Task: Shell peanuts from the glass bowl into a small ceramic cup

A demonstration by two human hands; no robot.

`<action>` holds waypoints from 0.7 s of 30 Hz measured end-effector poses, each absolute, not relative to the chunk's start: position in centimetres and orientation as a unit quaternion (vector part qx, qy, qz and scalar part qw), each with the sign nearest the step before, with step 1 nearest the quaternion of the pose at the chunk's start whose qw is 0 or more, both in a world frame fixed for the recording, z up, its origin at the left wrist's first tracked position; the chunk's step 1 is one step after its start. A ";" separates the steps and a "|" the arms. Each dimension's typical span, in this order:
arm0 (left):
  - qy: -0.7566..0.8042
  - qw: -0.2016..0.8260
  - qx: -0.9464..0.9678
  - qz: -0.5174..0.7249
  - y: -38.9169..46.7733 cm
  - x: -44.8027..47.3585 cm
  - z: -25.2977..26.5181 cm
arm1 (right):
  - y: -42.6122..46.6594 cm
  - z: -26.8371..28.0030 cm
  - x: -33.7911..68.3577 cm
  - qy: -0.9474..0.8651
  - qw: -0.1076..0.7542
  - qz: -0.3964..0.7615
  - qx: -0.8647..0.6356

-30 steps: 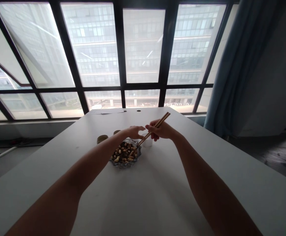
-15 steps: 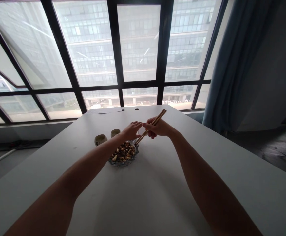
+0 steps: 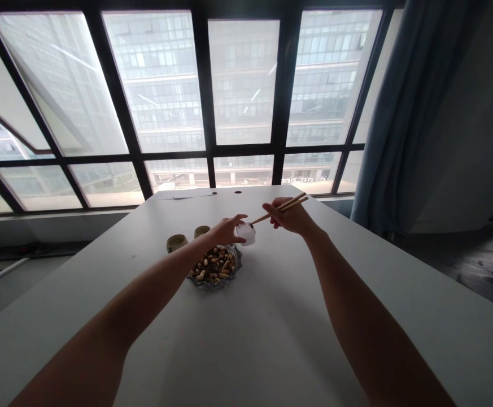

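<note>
My left hand [image 3: 226, 230] is closed on the side of a small white cup [image 3: 246, 234], thumb below and fingers above, just past the rim of a glass bowl [image 3: 216, 285]. Peanuts and darker nuts [image 3: 215, 264] fill that bowl, and my left forearm covers part of it. My right hand [image 3: 287, 215] grips a pair of wooden chopsticks [image 3: 280, 207]. Their tips meet at the cup's mouth, with a small dark piece [image 3: 252, 225] at them; whether it is pinched or lies in the cup, I cannot tell.
Two small beige cups [image 3: 177, 243] stand left of the bowl, the farther one partly behind my left hand. Paper sheets [image 3: 187, 194] lie at the white table's [image 3: 246, 339] far end. Windows and a blue curtain [image 3: 382, 130] are beyond.
The chopsticks have left the bowl's edge and come up to the white cup, lying flatter. My right hand has shifted right. The white cup, mostly hidden before, now shows in my left hand.
</note>
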State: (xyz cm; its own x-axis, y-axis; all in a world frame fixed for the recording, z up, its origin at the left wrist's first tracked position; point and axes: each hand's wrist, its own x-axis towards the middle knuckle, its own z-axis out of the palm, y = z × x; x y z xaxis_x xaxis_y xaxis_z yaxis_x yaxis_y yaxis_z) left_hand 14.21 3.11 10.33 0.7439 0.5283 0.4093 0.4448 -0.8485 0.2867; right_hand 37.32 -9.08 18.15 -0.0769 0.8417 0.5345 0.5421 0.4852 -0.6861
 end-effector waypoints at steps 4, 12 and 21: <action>0.280 0.091 0.932 0.212 2.9 14.7 10.4 | -8.1 16.8 36.8 -0.732 0.456 0.167 -0.478; 0.331 0.056 0.930 0.147 3.0 16.1 10.2 | -9.0 17.6 36.5 -0.715 0.478 0.148 -0.489; 0.342 0.042 0.925 0.159 2.7 14.4 11.6 | -9.5 18.1 35.4 -0.702 0.511 0.192 -0.458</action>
State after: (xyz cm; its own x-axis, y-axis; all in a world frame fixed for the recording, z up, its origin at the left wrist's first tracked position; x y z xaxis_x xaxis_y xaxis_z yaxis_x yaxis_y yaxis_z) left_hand 14.44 2.68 11.55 0.7154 0.6462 0.2659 0.6194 -0.7625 0.1868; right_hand 35.36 -9.49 18.08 -0.0579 0.8383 0.5421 0.4466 0.5074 -0.7369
